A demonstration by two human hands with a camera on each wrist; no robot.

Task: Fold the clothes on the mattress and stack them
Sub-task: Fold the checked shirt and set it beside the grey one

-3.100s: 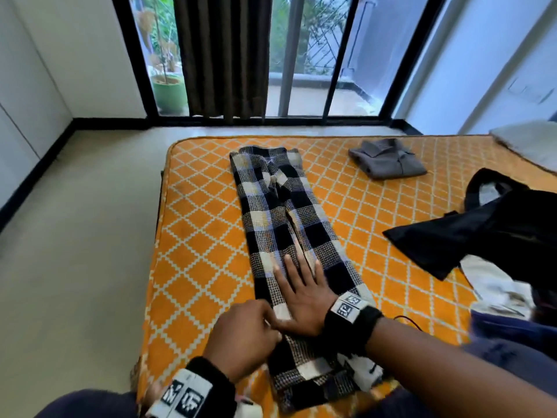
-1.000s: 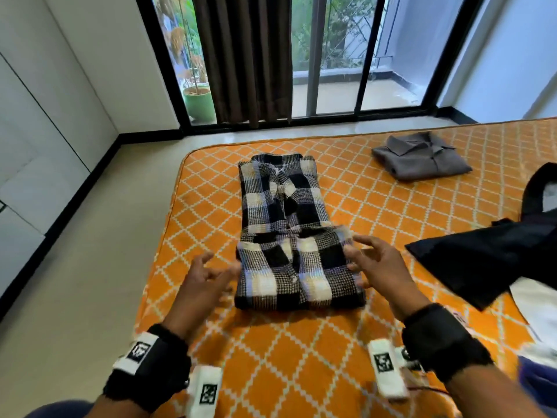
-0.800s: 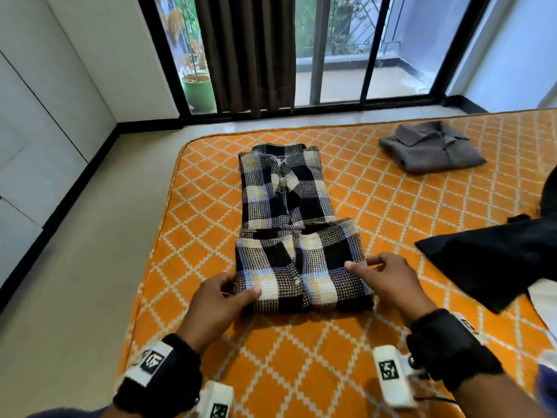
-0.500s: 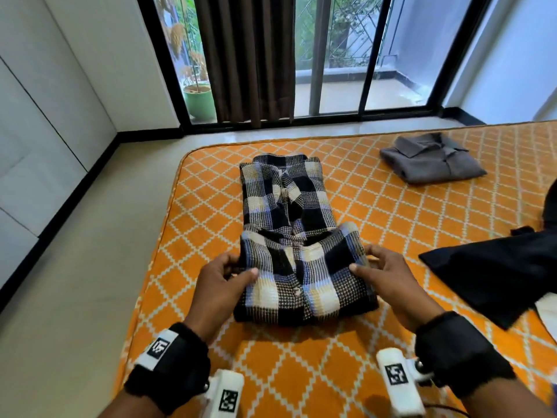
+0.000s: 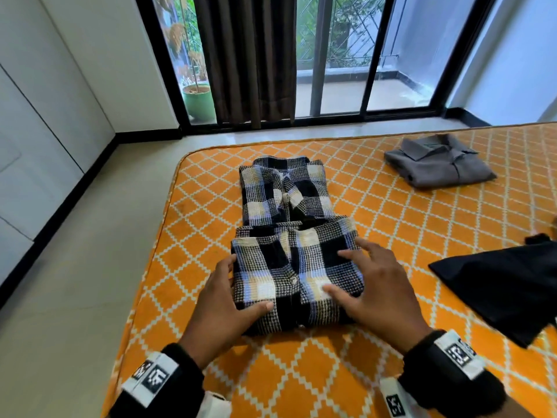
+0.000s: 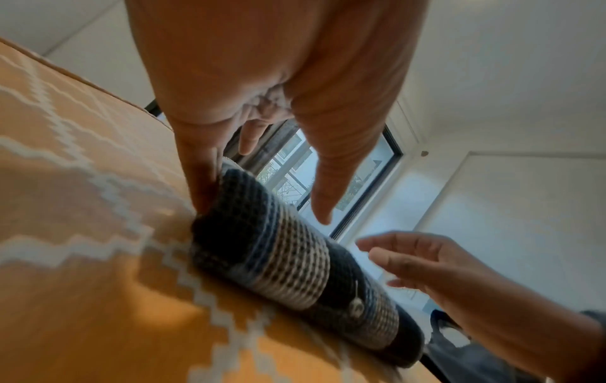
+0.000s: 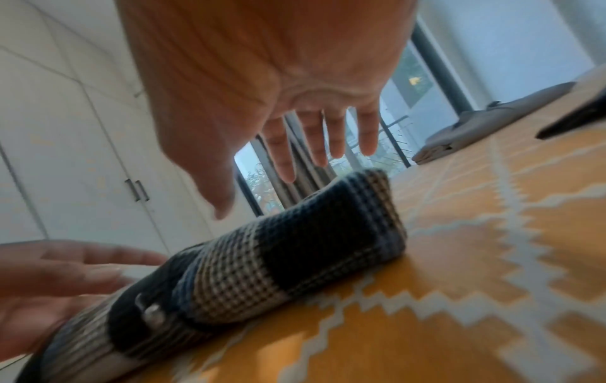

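Observation:
A black, white and blue plaid shirt (image 5: pixel 289 267) lies lengthwise on the orange diamond-pattern mattress (image 5: pixel 301 375), its near part folded up over the middle and its collar end flat beyond. My left hand (image 5: pixel 229 294) brackets the fold's left end. Its fingers (image 6: pixel 200 181) stand straight against the side and the thumb reaches over the top. My right hand (image 5: pixel 367 285) is spread over the fold's right half with straight fingers (image 7: pixel 331 145). The wrist views show the rounded near edge of the plaid shirt (image 7: pixel 279 254), with a button on it.
A folded grey shirt (image 5: pixel 440 164) sits at the far right of the mattress. An unfolded black garment (image 5: pixel 506 285) lies to the right of my right hand. The mattress's left edge (image 5: pixel 168 212) drops to a beige floor. A window with a curtain is beyond.
The long shirt has been folded up from its near end. Half a second ago both hands gripped the fold's sides; now the fold lies flatter and my right hand has spread over its top.

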